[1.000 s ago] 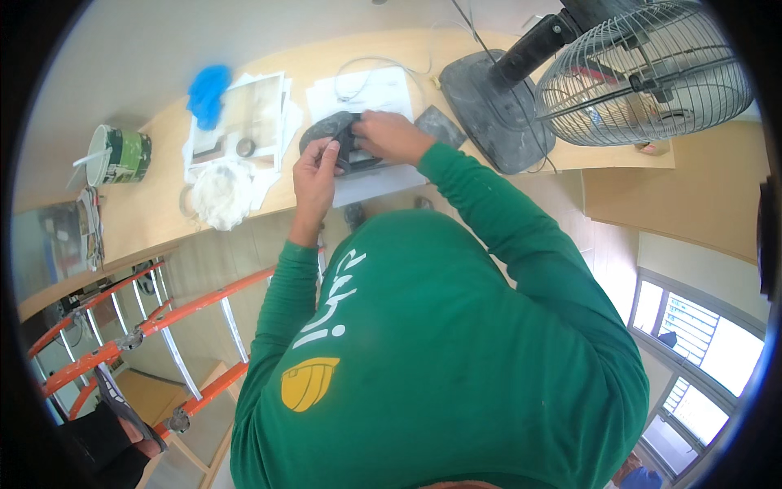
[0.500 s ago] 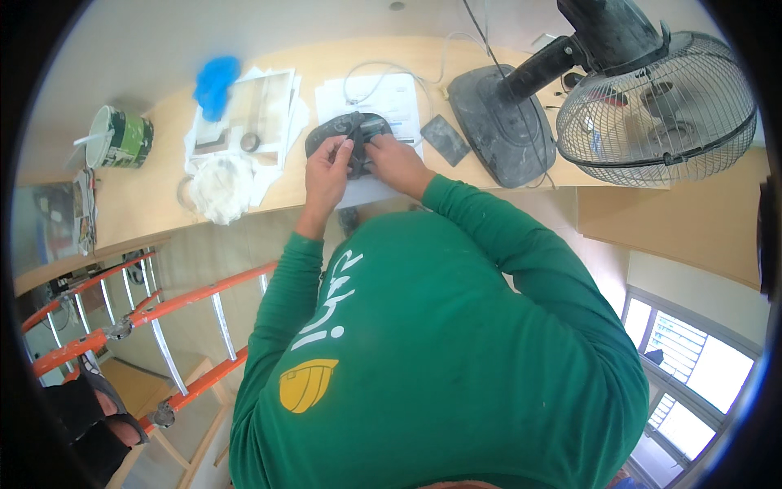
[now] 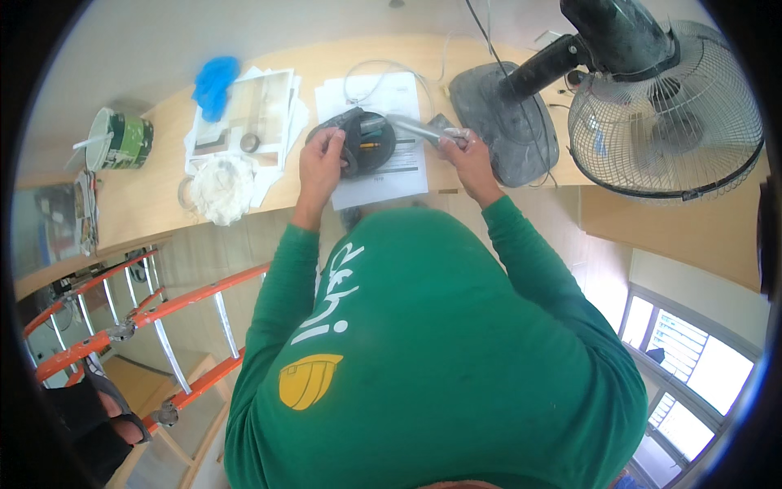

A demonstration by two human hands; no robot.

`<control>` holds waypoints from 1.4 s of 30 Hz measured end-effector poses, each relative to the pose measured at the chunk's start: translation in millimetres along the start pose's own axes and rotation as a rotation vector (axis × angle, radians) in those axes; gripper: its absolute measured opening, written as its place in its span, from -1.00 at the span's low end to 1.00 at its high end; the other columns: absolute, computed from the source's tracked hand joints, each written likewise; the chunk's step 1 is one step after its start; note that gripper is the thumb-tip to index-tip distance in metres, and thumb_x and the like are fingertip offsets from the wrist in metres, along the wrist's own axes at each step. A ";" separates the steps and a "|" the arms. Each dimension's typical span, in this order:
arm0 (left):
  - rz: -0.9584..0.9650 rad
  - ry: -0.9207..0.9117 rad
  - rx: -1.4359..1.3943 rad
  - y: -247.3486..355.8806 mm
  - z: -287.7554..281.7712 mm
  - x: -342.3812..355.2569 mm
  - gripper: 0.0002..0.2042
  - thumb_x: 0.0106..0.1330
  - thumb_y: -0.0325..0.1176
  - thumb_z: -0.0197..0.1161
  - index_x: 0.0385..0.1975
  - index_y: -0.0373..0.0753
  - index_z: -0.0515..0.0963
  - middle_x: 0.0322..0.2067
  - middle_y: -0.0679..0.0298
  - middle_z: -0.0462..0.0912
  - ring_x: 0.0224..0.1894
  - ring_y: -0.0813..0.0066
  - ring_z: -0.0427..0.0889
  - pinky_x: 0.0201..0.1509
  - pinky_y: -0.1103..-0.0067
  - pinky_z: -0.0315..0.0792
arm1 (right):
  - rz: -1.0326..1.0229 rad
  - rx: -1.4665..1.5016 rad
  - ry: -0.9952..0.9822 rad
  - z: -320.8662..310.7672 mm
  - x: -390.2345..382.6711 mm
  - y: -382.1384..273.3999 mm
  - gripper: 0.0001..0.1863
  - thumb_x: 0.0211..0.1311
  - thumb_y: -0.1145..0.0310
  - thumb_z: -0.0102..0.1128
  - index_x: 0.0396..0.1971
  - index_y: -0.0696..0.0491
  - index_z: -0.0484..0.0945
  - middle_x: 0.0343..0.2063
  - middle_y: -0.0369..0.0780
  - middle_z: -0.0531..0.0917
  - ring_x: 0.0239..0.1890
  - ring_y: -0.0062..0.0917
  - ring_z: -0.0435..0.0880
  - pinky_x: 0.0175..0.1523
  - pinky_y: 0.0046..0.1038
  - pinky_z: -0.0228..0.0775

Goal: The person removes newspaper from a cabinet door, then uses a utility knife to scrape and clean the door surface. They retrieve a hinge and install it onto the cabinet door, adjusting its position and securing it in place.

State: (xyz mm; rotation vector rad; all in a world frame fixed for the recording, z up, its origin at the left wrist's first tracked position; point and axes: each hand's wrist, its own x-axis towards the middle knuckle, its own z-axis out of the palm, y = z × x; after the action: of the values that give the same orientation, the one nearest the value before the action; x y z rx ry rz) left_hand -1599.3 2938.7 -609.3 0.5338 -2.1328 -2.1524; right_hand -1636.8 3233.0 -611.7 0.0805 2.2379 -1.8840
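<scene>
Pouch (image 3: 366, 159) open over the paper, long grey tool (image 3: 423, 129) apart from it

Change: half a second ago both hands met at the pouch; now they are apart. Right hand (image 3: 472, 161) has swung out to the right with the tool. For the work in hand, that looks like one item drawn clear, with the pouch left to the other hand alone.

Pouch: black, rounded, opening facing up. A dark flap stands near its middle, beside the left hand (image 3: 322, 159). Inside, something greyish and a small yellow-orange piece (image 3: 371, 145); kinds too small to tell. Lies over printed sheets (image 3: 383, 186); whether it rests on them or is held just above, cannot tell.

Grips: left thumb and fingers pinched on the pouch's near-left edge. Right fingers closed round one end of the tool, its other end pointing back toward the pouch. Tool blurred; exact type unclear.

Outward: dark flat piece (image 3: 440, 121) mostly hidden behind the tool; dusty fan base (image 3: 505, 122) just right of it. Left along the table (image 3: 147, 204): tape roll (image 3: 249, 143), white bundle (image 3: 221, 193), crumpled blue plastic (image 3: 216, 85), green-and-white bucket (image 3: 126, 138). Orange ladder (image 3: 204, 293) below left.
</scene>
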 end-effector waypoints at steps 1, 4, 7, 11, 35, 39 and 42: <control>-0.026 -0.009 -0.025 1.1 0.4 1.1 -0.77 0.48 -0.27 0.21 -0.13 -0.33 0.62 -0.41 0.38 0.59 -0.41 0.69 0.52 -0.38 0.68 0.52 | 0.006 0.064 0.056 3.1 1.0 12.2 -0.63 0.33 0.32 0.32 -0.01 0.26 0.54 -0.21 -0.11 0.72 -0.21 -0.56 0.70 -0.13 -0.50 0.56; -0.055 -0.028 -0.114 4.1 0.3 9.5 -0.79 0.49 -0.28 0.20 -0.15 -0.32 0.61 -0.45 0.38 0.56 -0.44 0.67 0.52 -0.40 0.66 0.54 | -0.038 0.071 0.160 22.1 7.5 33.0 -0.66 0.30 0.34 0.34 -0.05 0.24 0.56 -0.20 -0.09 0.72 -0.22 -0.48 0.71 -0.13 -0.46 0.57; -0.080 -0.051 -0.136 11.3 -2.2 14.5 -0.79 0.49 -0.29 0.20 -0.15 -0.32 0.60 -0.46 0.36 0.56 -0.46 0.65 0.53 -0.40 0.64 0.55 | -0.142 -0.277 0.089 37.5 1.3 26.4 -0.66 0.25 0.33 0.37 -0.07 0.19 0.58 -0.20 -0.05 0.72 -0.24 -0.30 0.73 -0.13 -0.35 0.57; -0.092 -0.057 -0.185 12.6 -2.5 17.8 -0.76 0.48 -0.28 0.20 -0.18 -0.37 0.60 -0.49 0.32 0.54 -0.50 0.61 0.53 -0.41 0.64 0.55 | -0.500 -0.526 -0.038 54.2 -7.0 1.2 -0.66 0.19 0.19 0.41 -0.21 0.15 0.64 -0.32 0.03 0.71 -0.29 -0.09 0.70 -0.14 -0.17 0.52; 0.722 -0.184 0.831 -19.5 -15.0 -16.5 -0.69 0.15 -0.39 0.40 -0.09 -0.24 0.64 -0.19 0.12 0.61 -0.01 0.03 0.53 0.09 0.24 0.43 | -0.416 -0.685 -0.074 75.1 63.2 -52.6 -0.70 0.23 0.22 0.16 -0.19 0.10 0.68 -0.30 0.02 0.72 -0.24 0.01 0.67 -0.09 -0.09 0.52; 0.785 -0.279 0.928 -41.9 -10.8 -37.8 -0.68 0.10 -0.40 0.39 -0.10 -0.22 0.63 -0.16 0.15 0.55 -0.02 0.08 0.51 0.09 0.23 0.41 | -0.595 -0.565 -0.176 95.6 89.3 -64.6 -0.72 0.26 0.35 0.08 -0.12 0.05 0.68 -0.22 0.02 0.71 -0.16 -0.02 0.68 -0.01 -0.12 0.51; 0.822 -0.260 0.895 -44.3 -11.9 -37.4 -0.67 0.08 -0.39 0.40 -0.12 -0.21 0.62 -0.14 0.15 0.54 -0.01 0.08 0.50 0.09 0.23 0.40 | -0.557 -0.684 -0.438 107.6 109.8 -61.4 -0.69 0.23 0.42 0.05 -0.09 0.02 0.69 -0.18 0.02 0.71 -0.09 -0.05 0.67 0.02 -0.13 0.50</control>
State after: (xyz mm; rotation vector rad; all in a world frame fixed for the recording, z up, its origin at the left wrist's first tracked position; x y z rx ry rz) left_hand -1552.1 2939.7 -645.1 -0.5707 -2.6813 -0.8292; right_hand -1741.2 3106.1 -591.0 -1.0369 2.5682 -1.0358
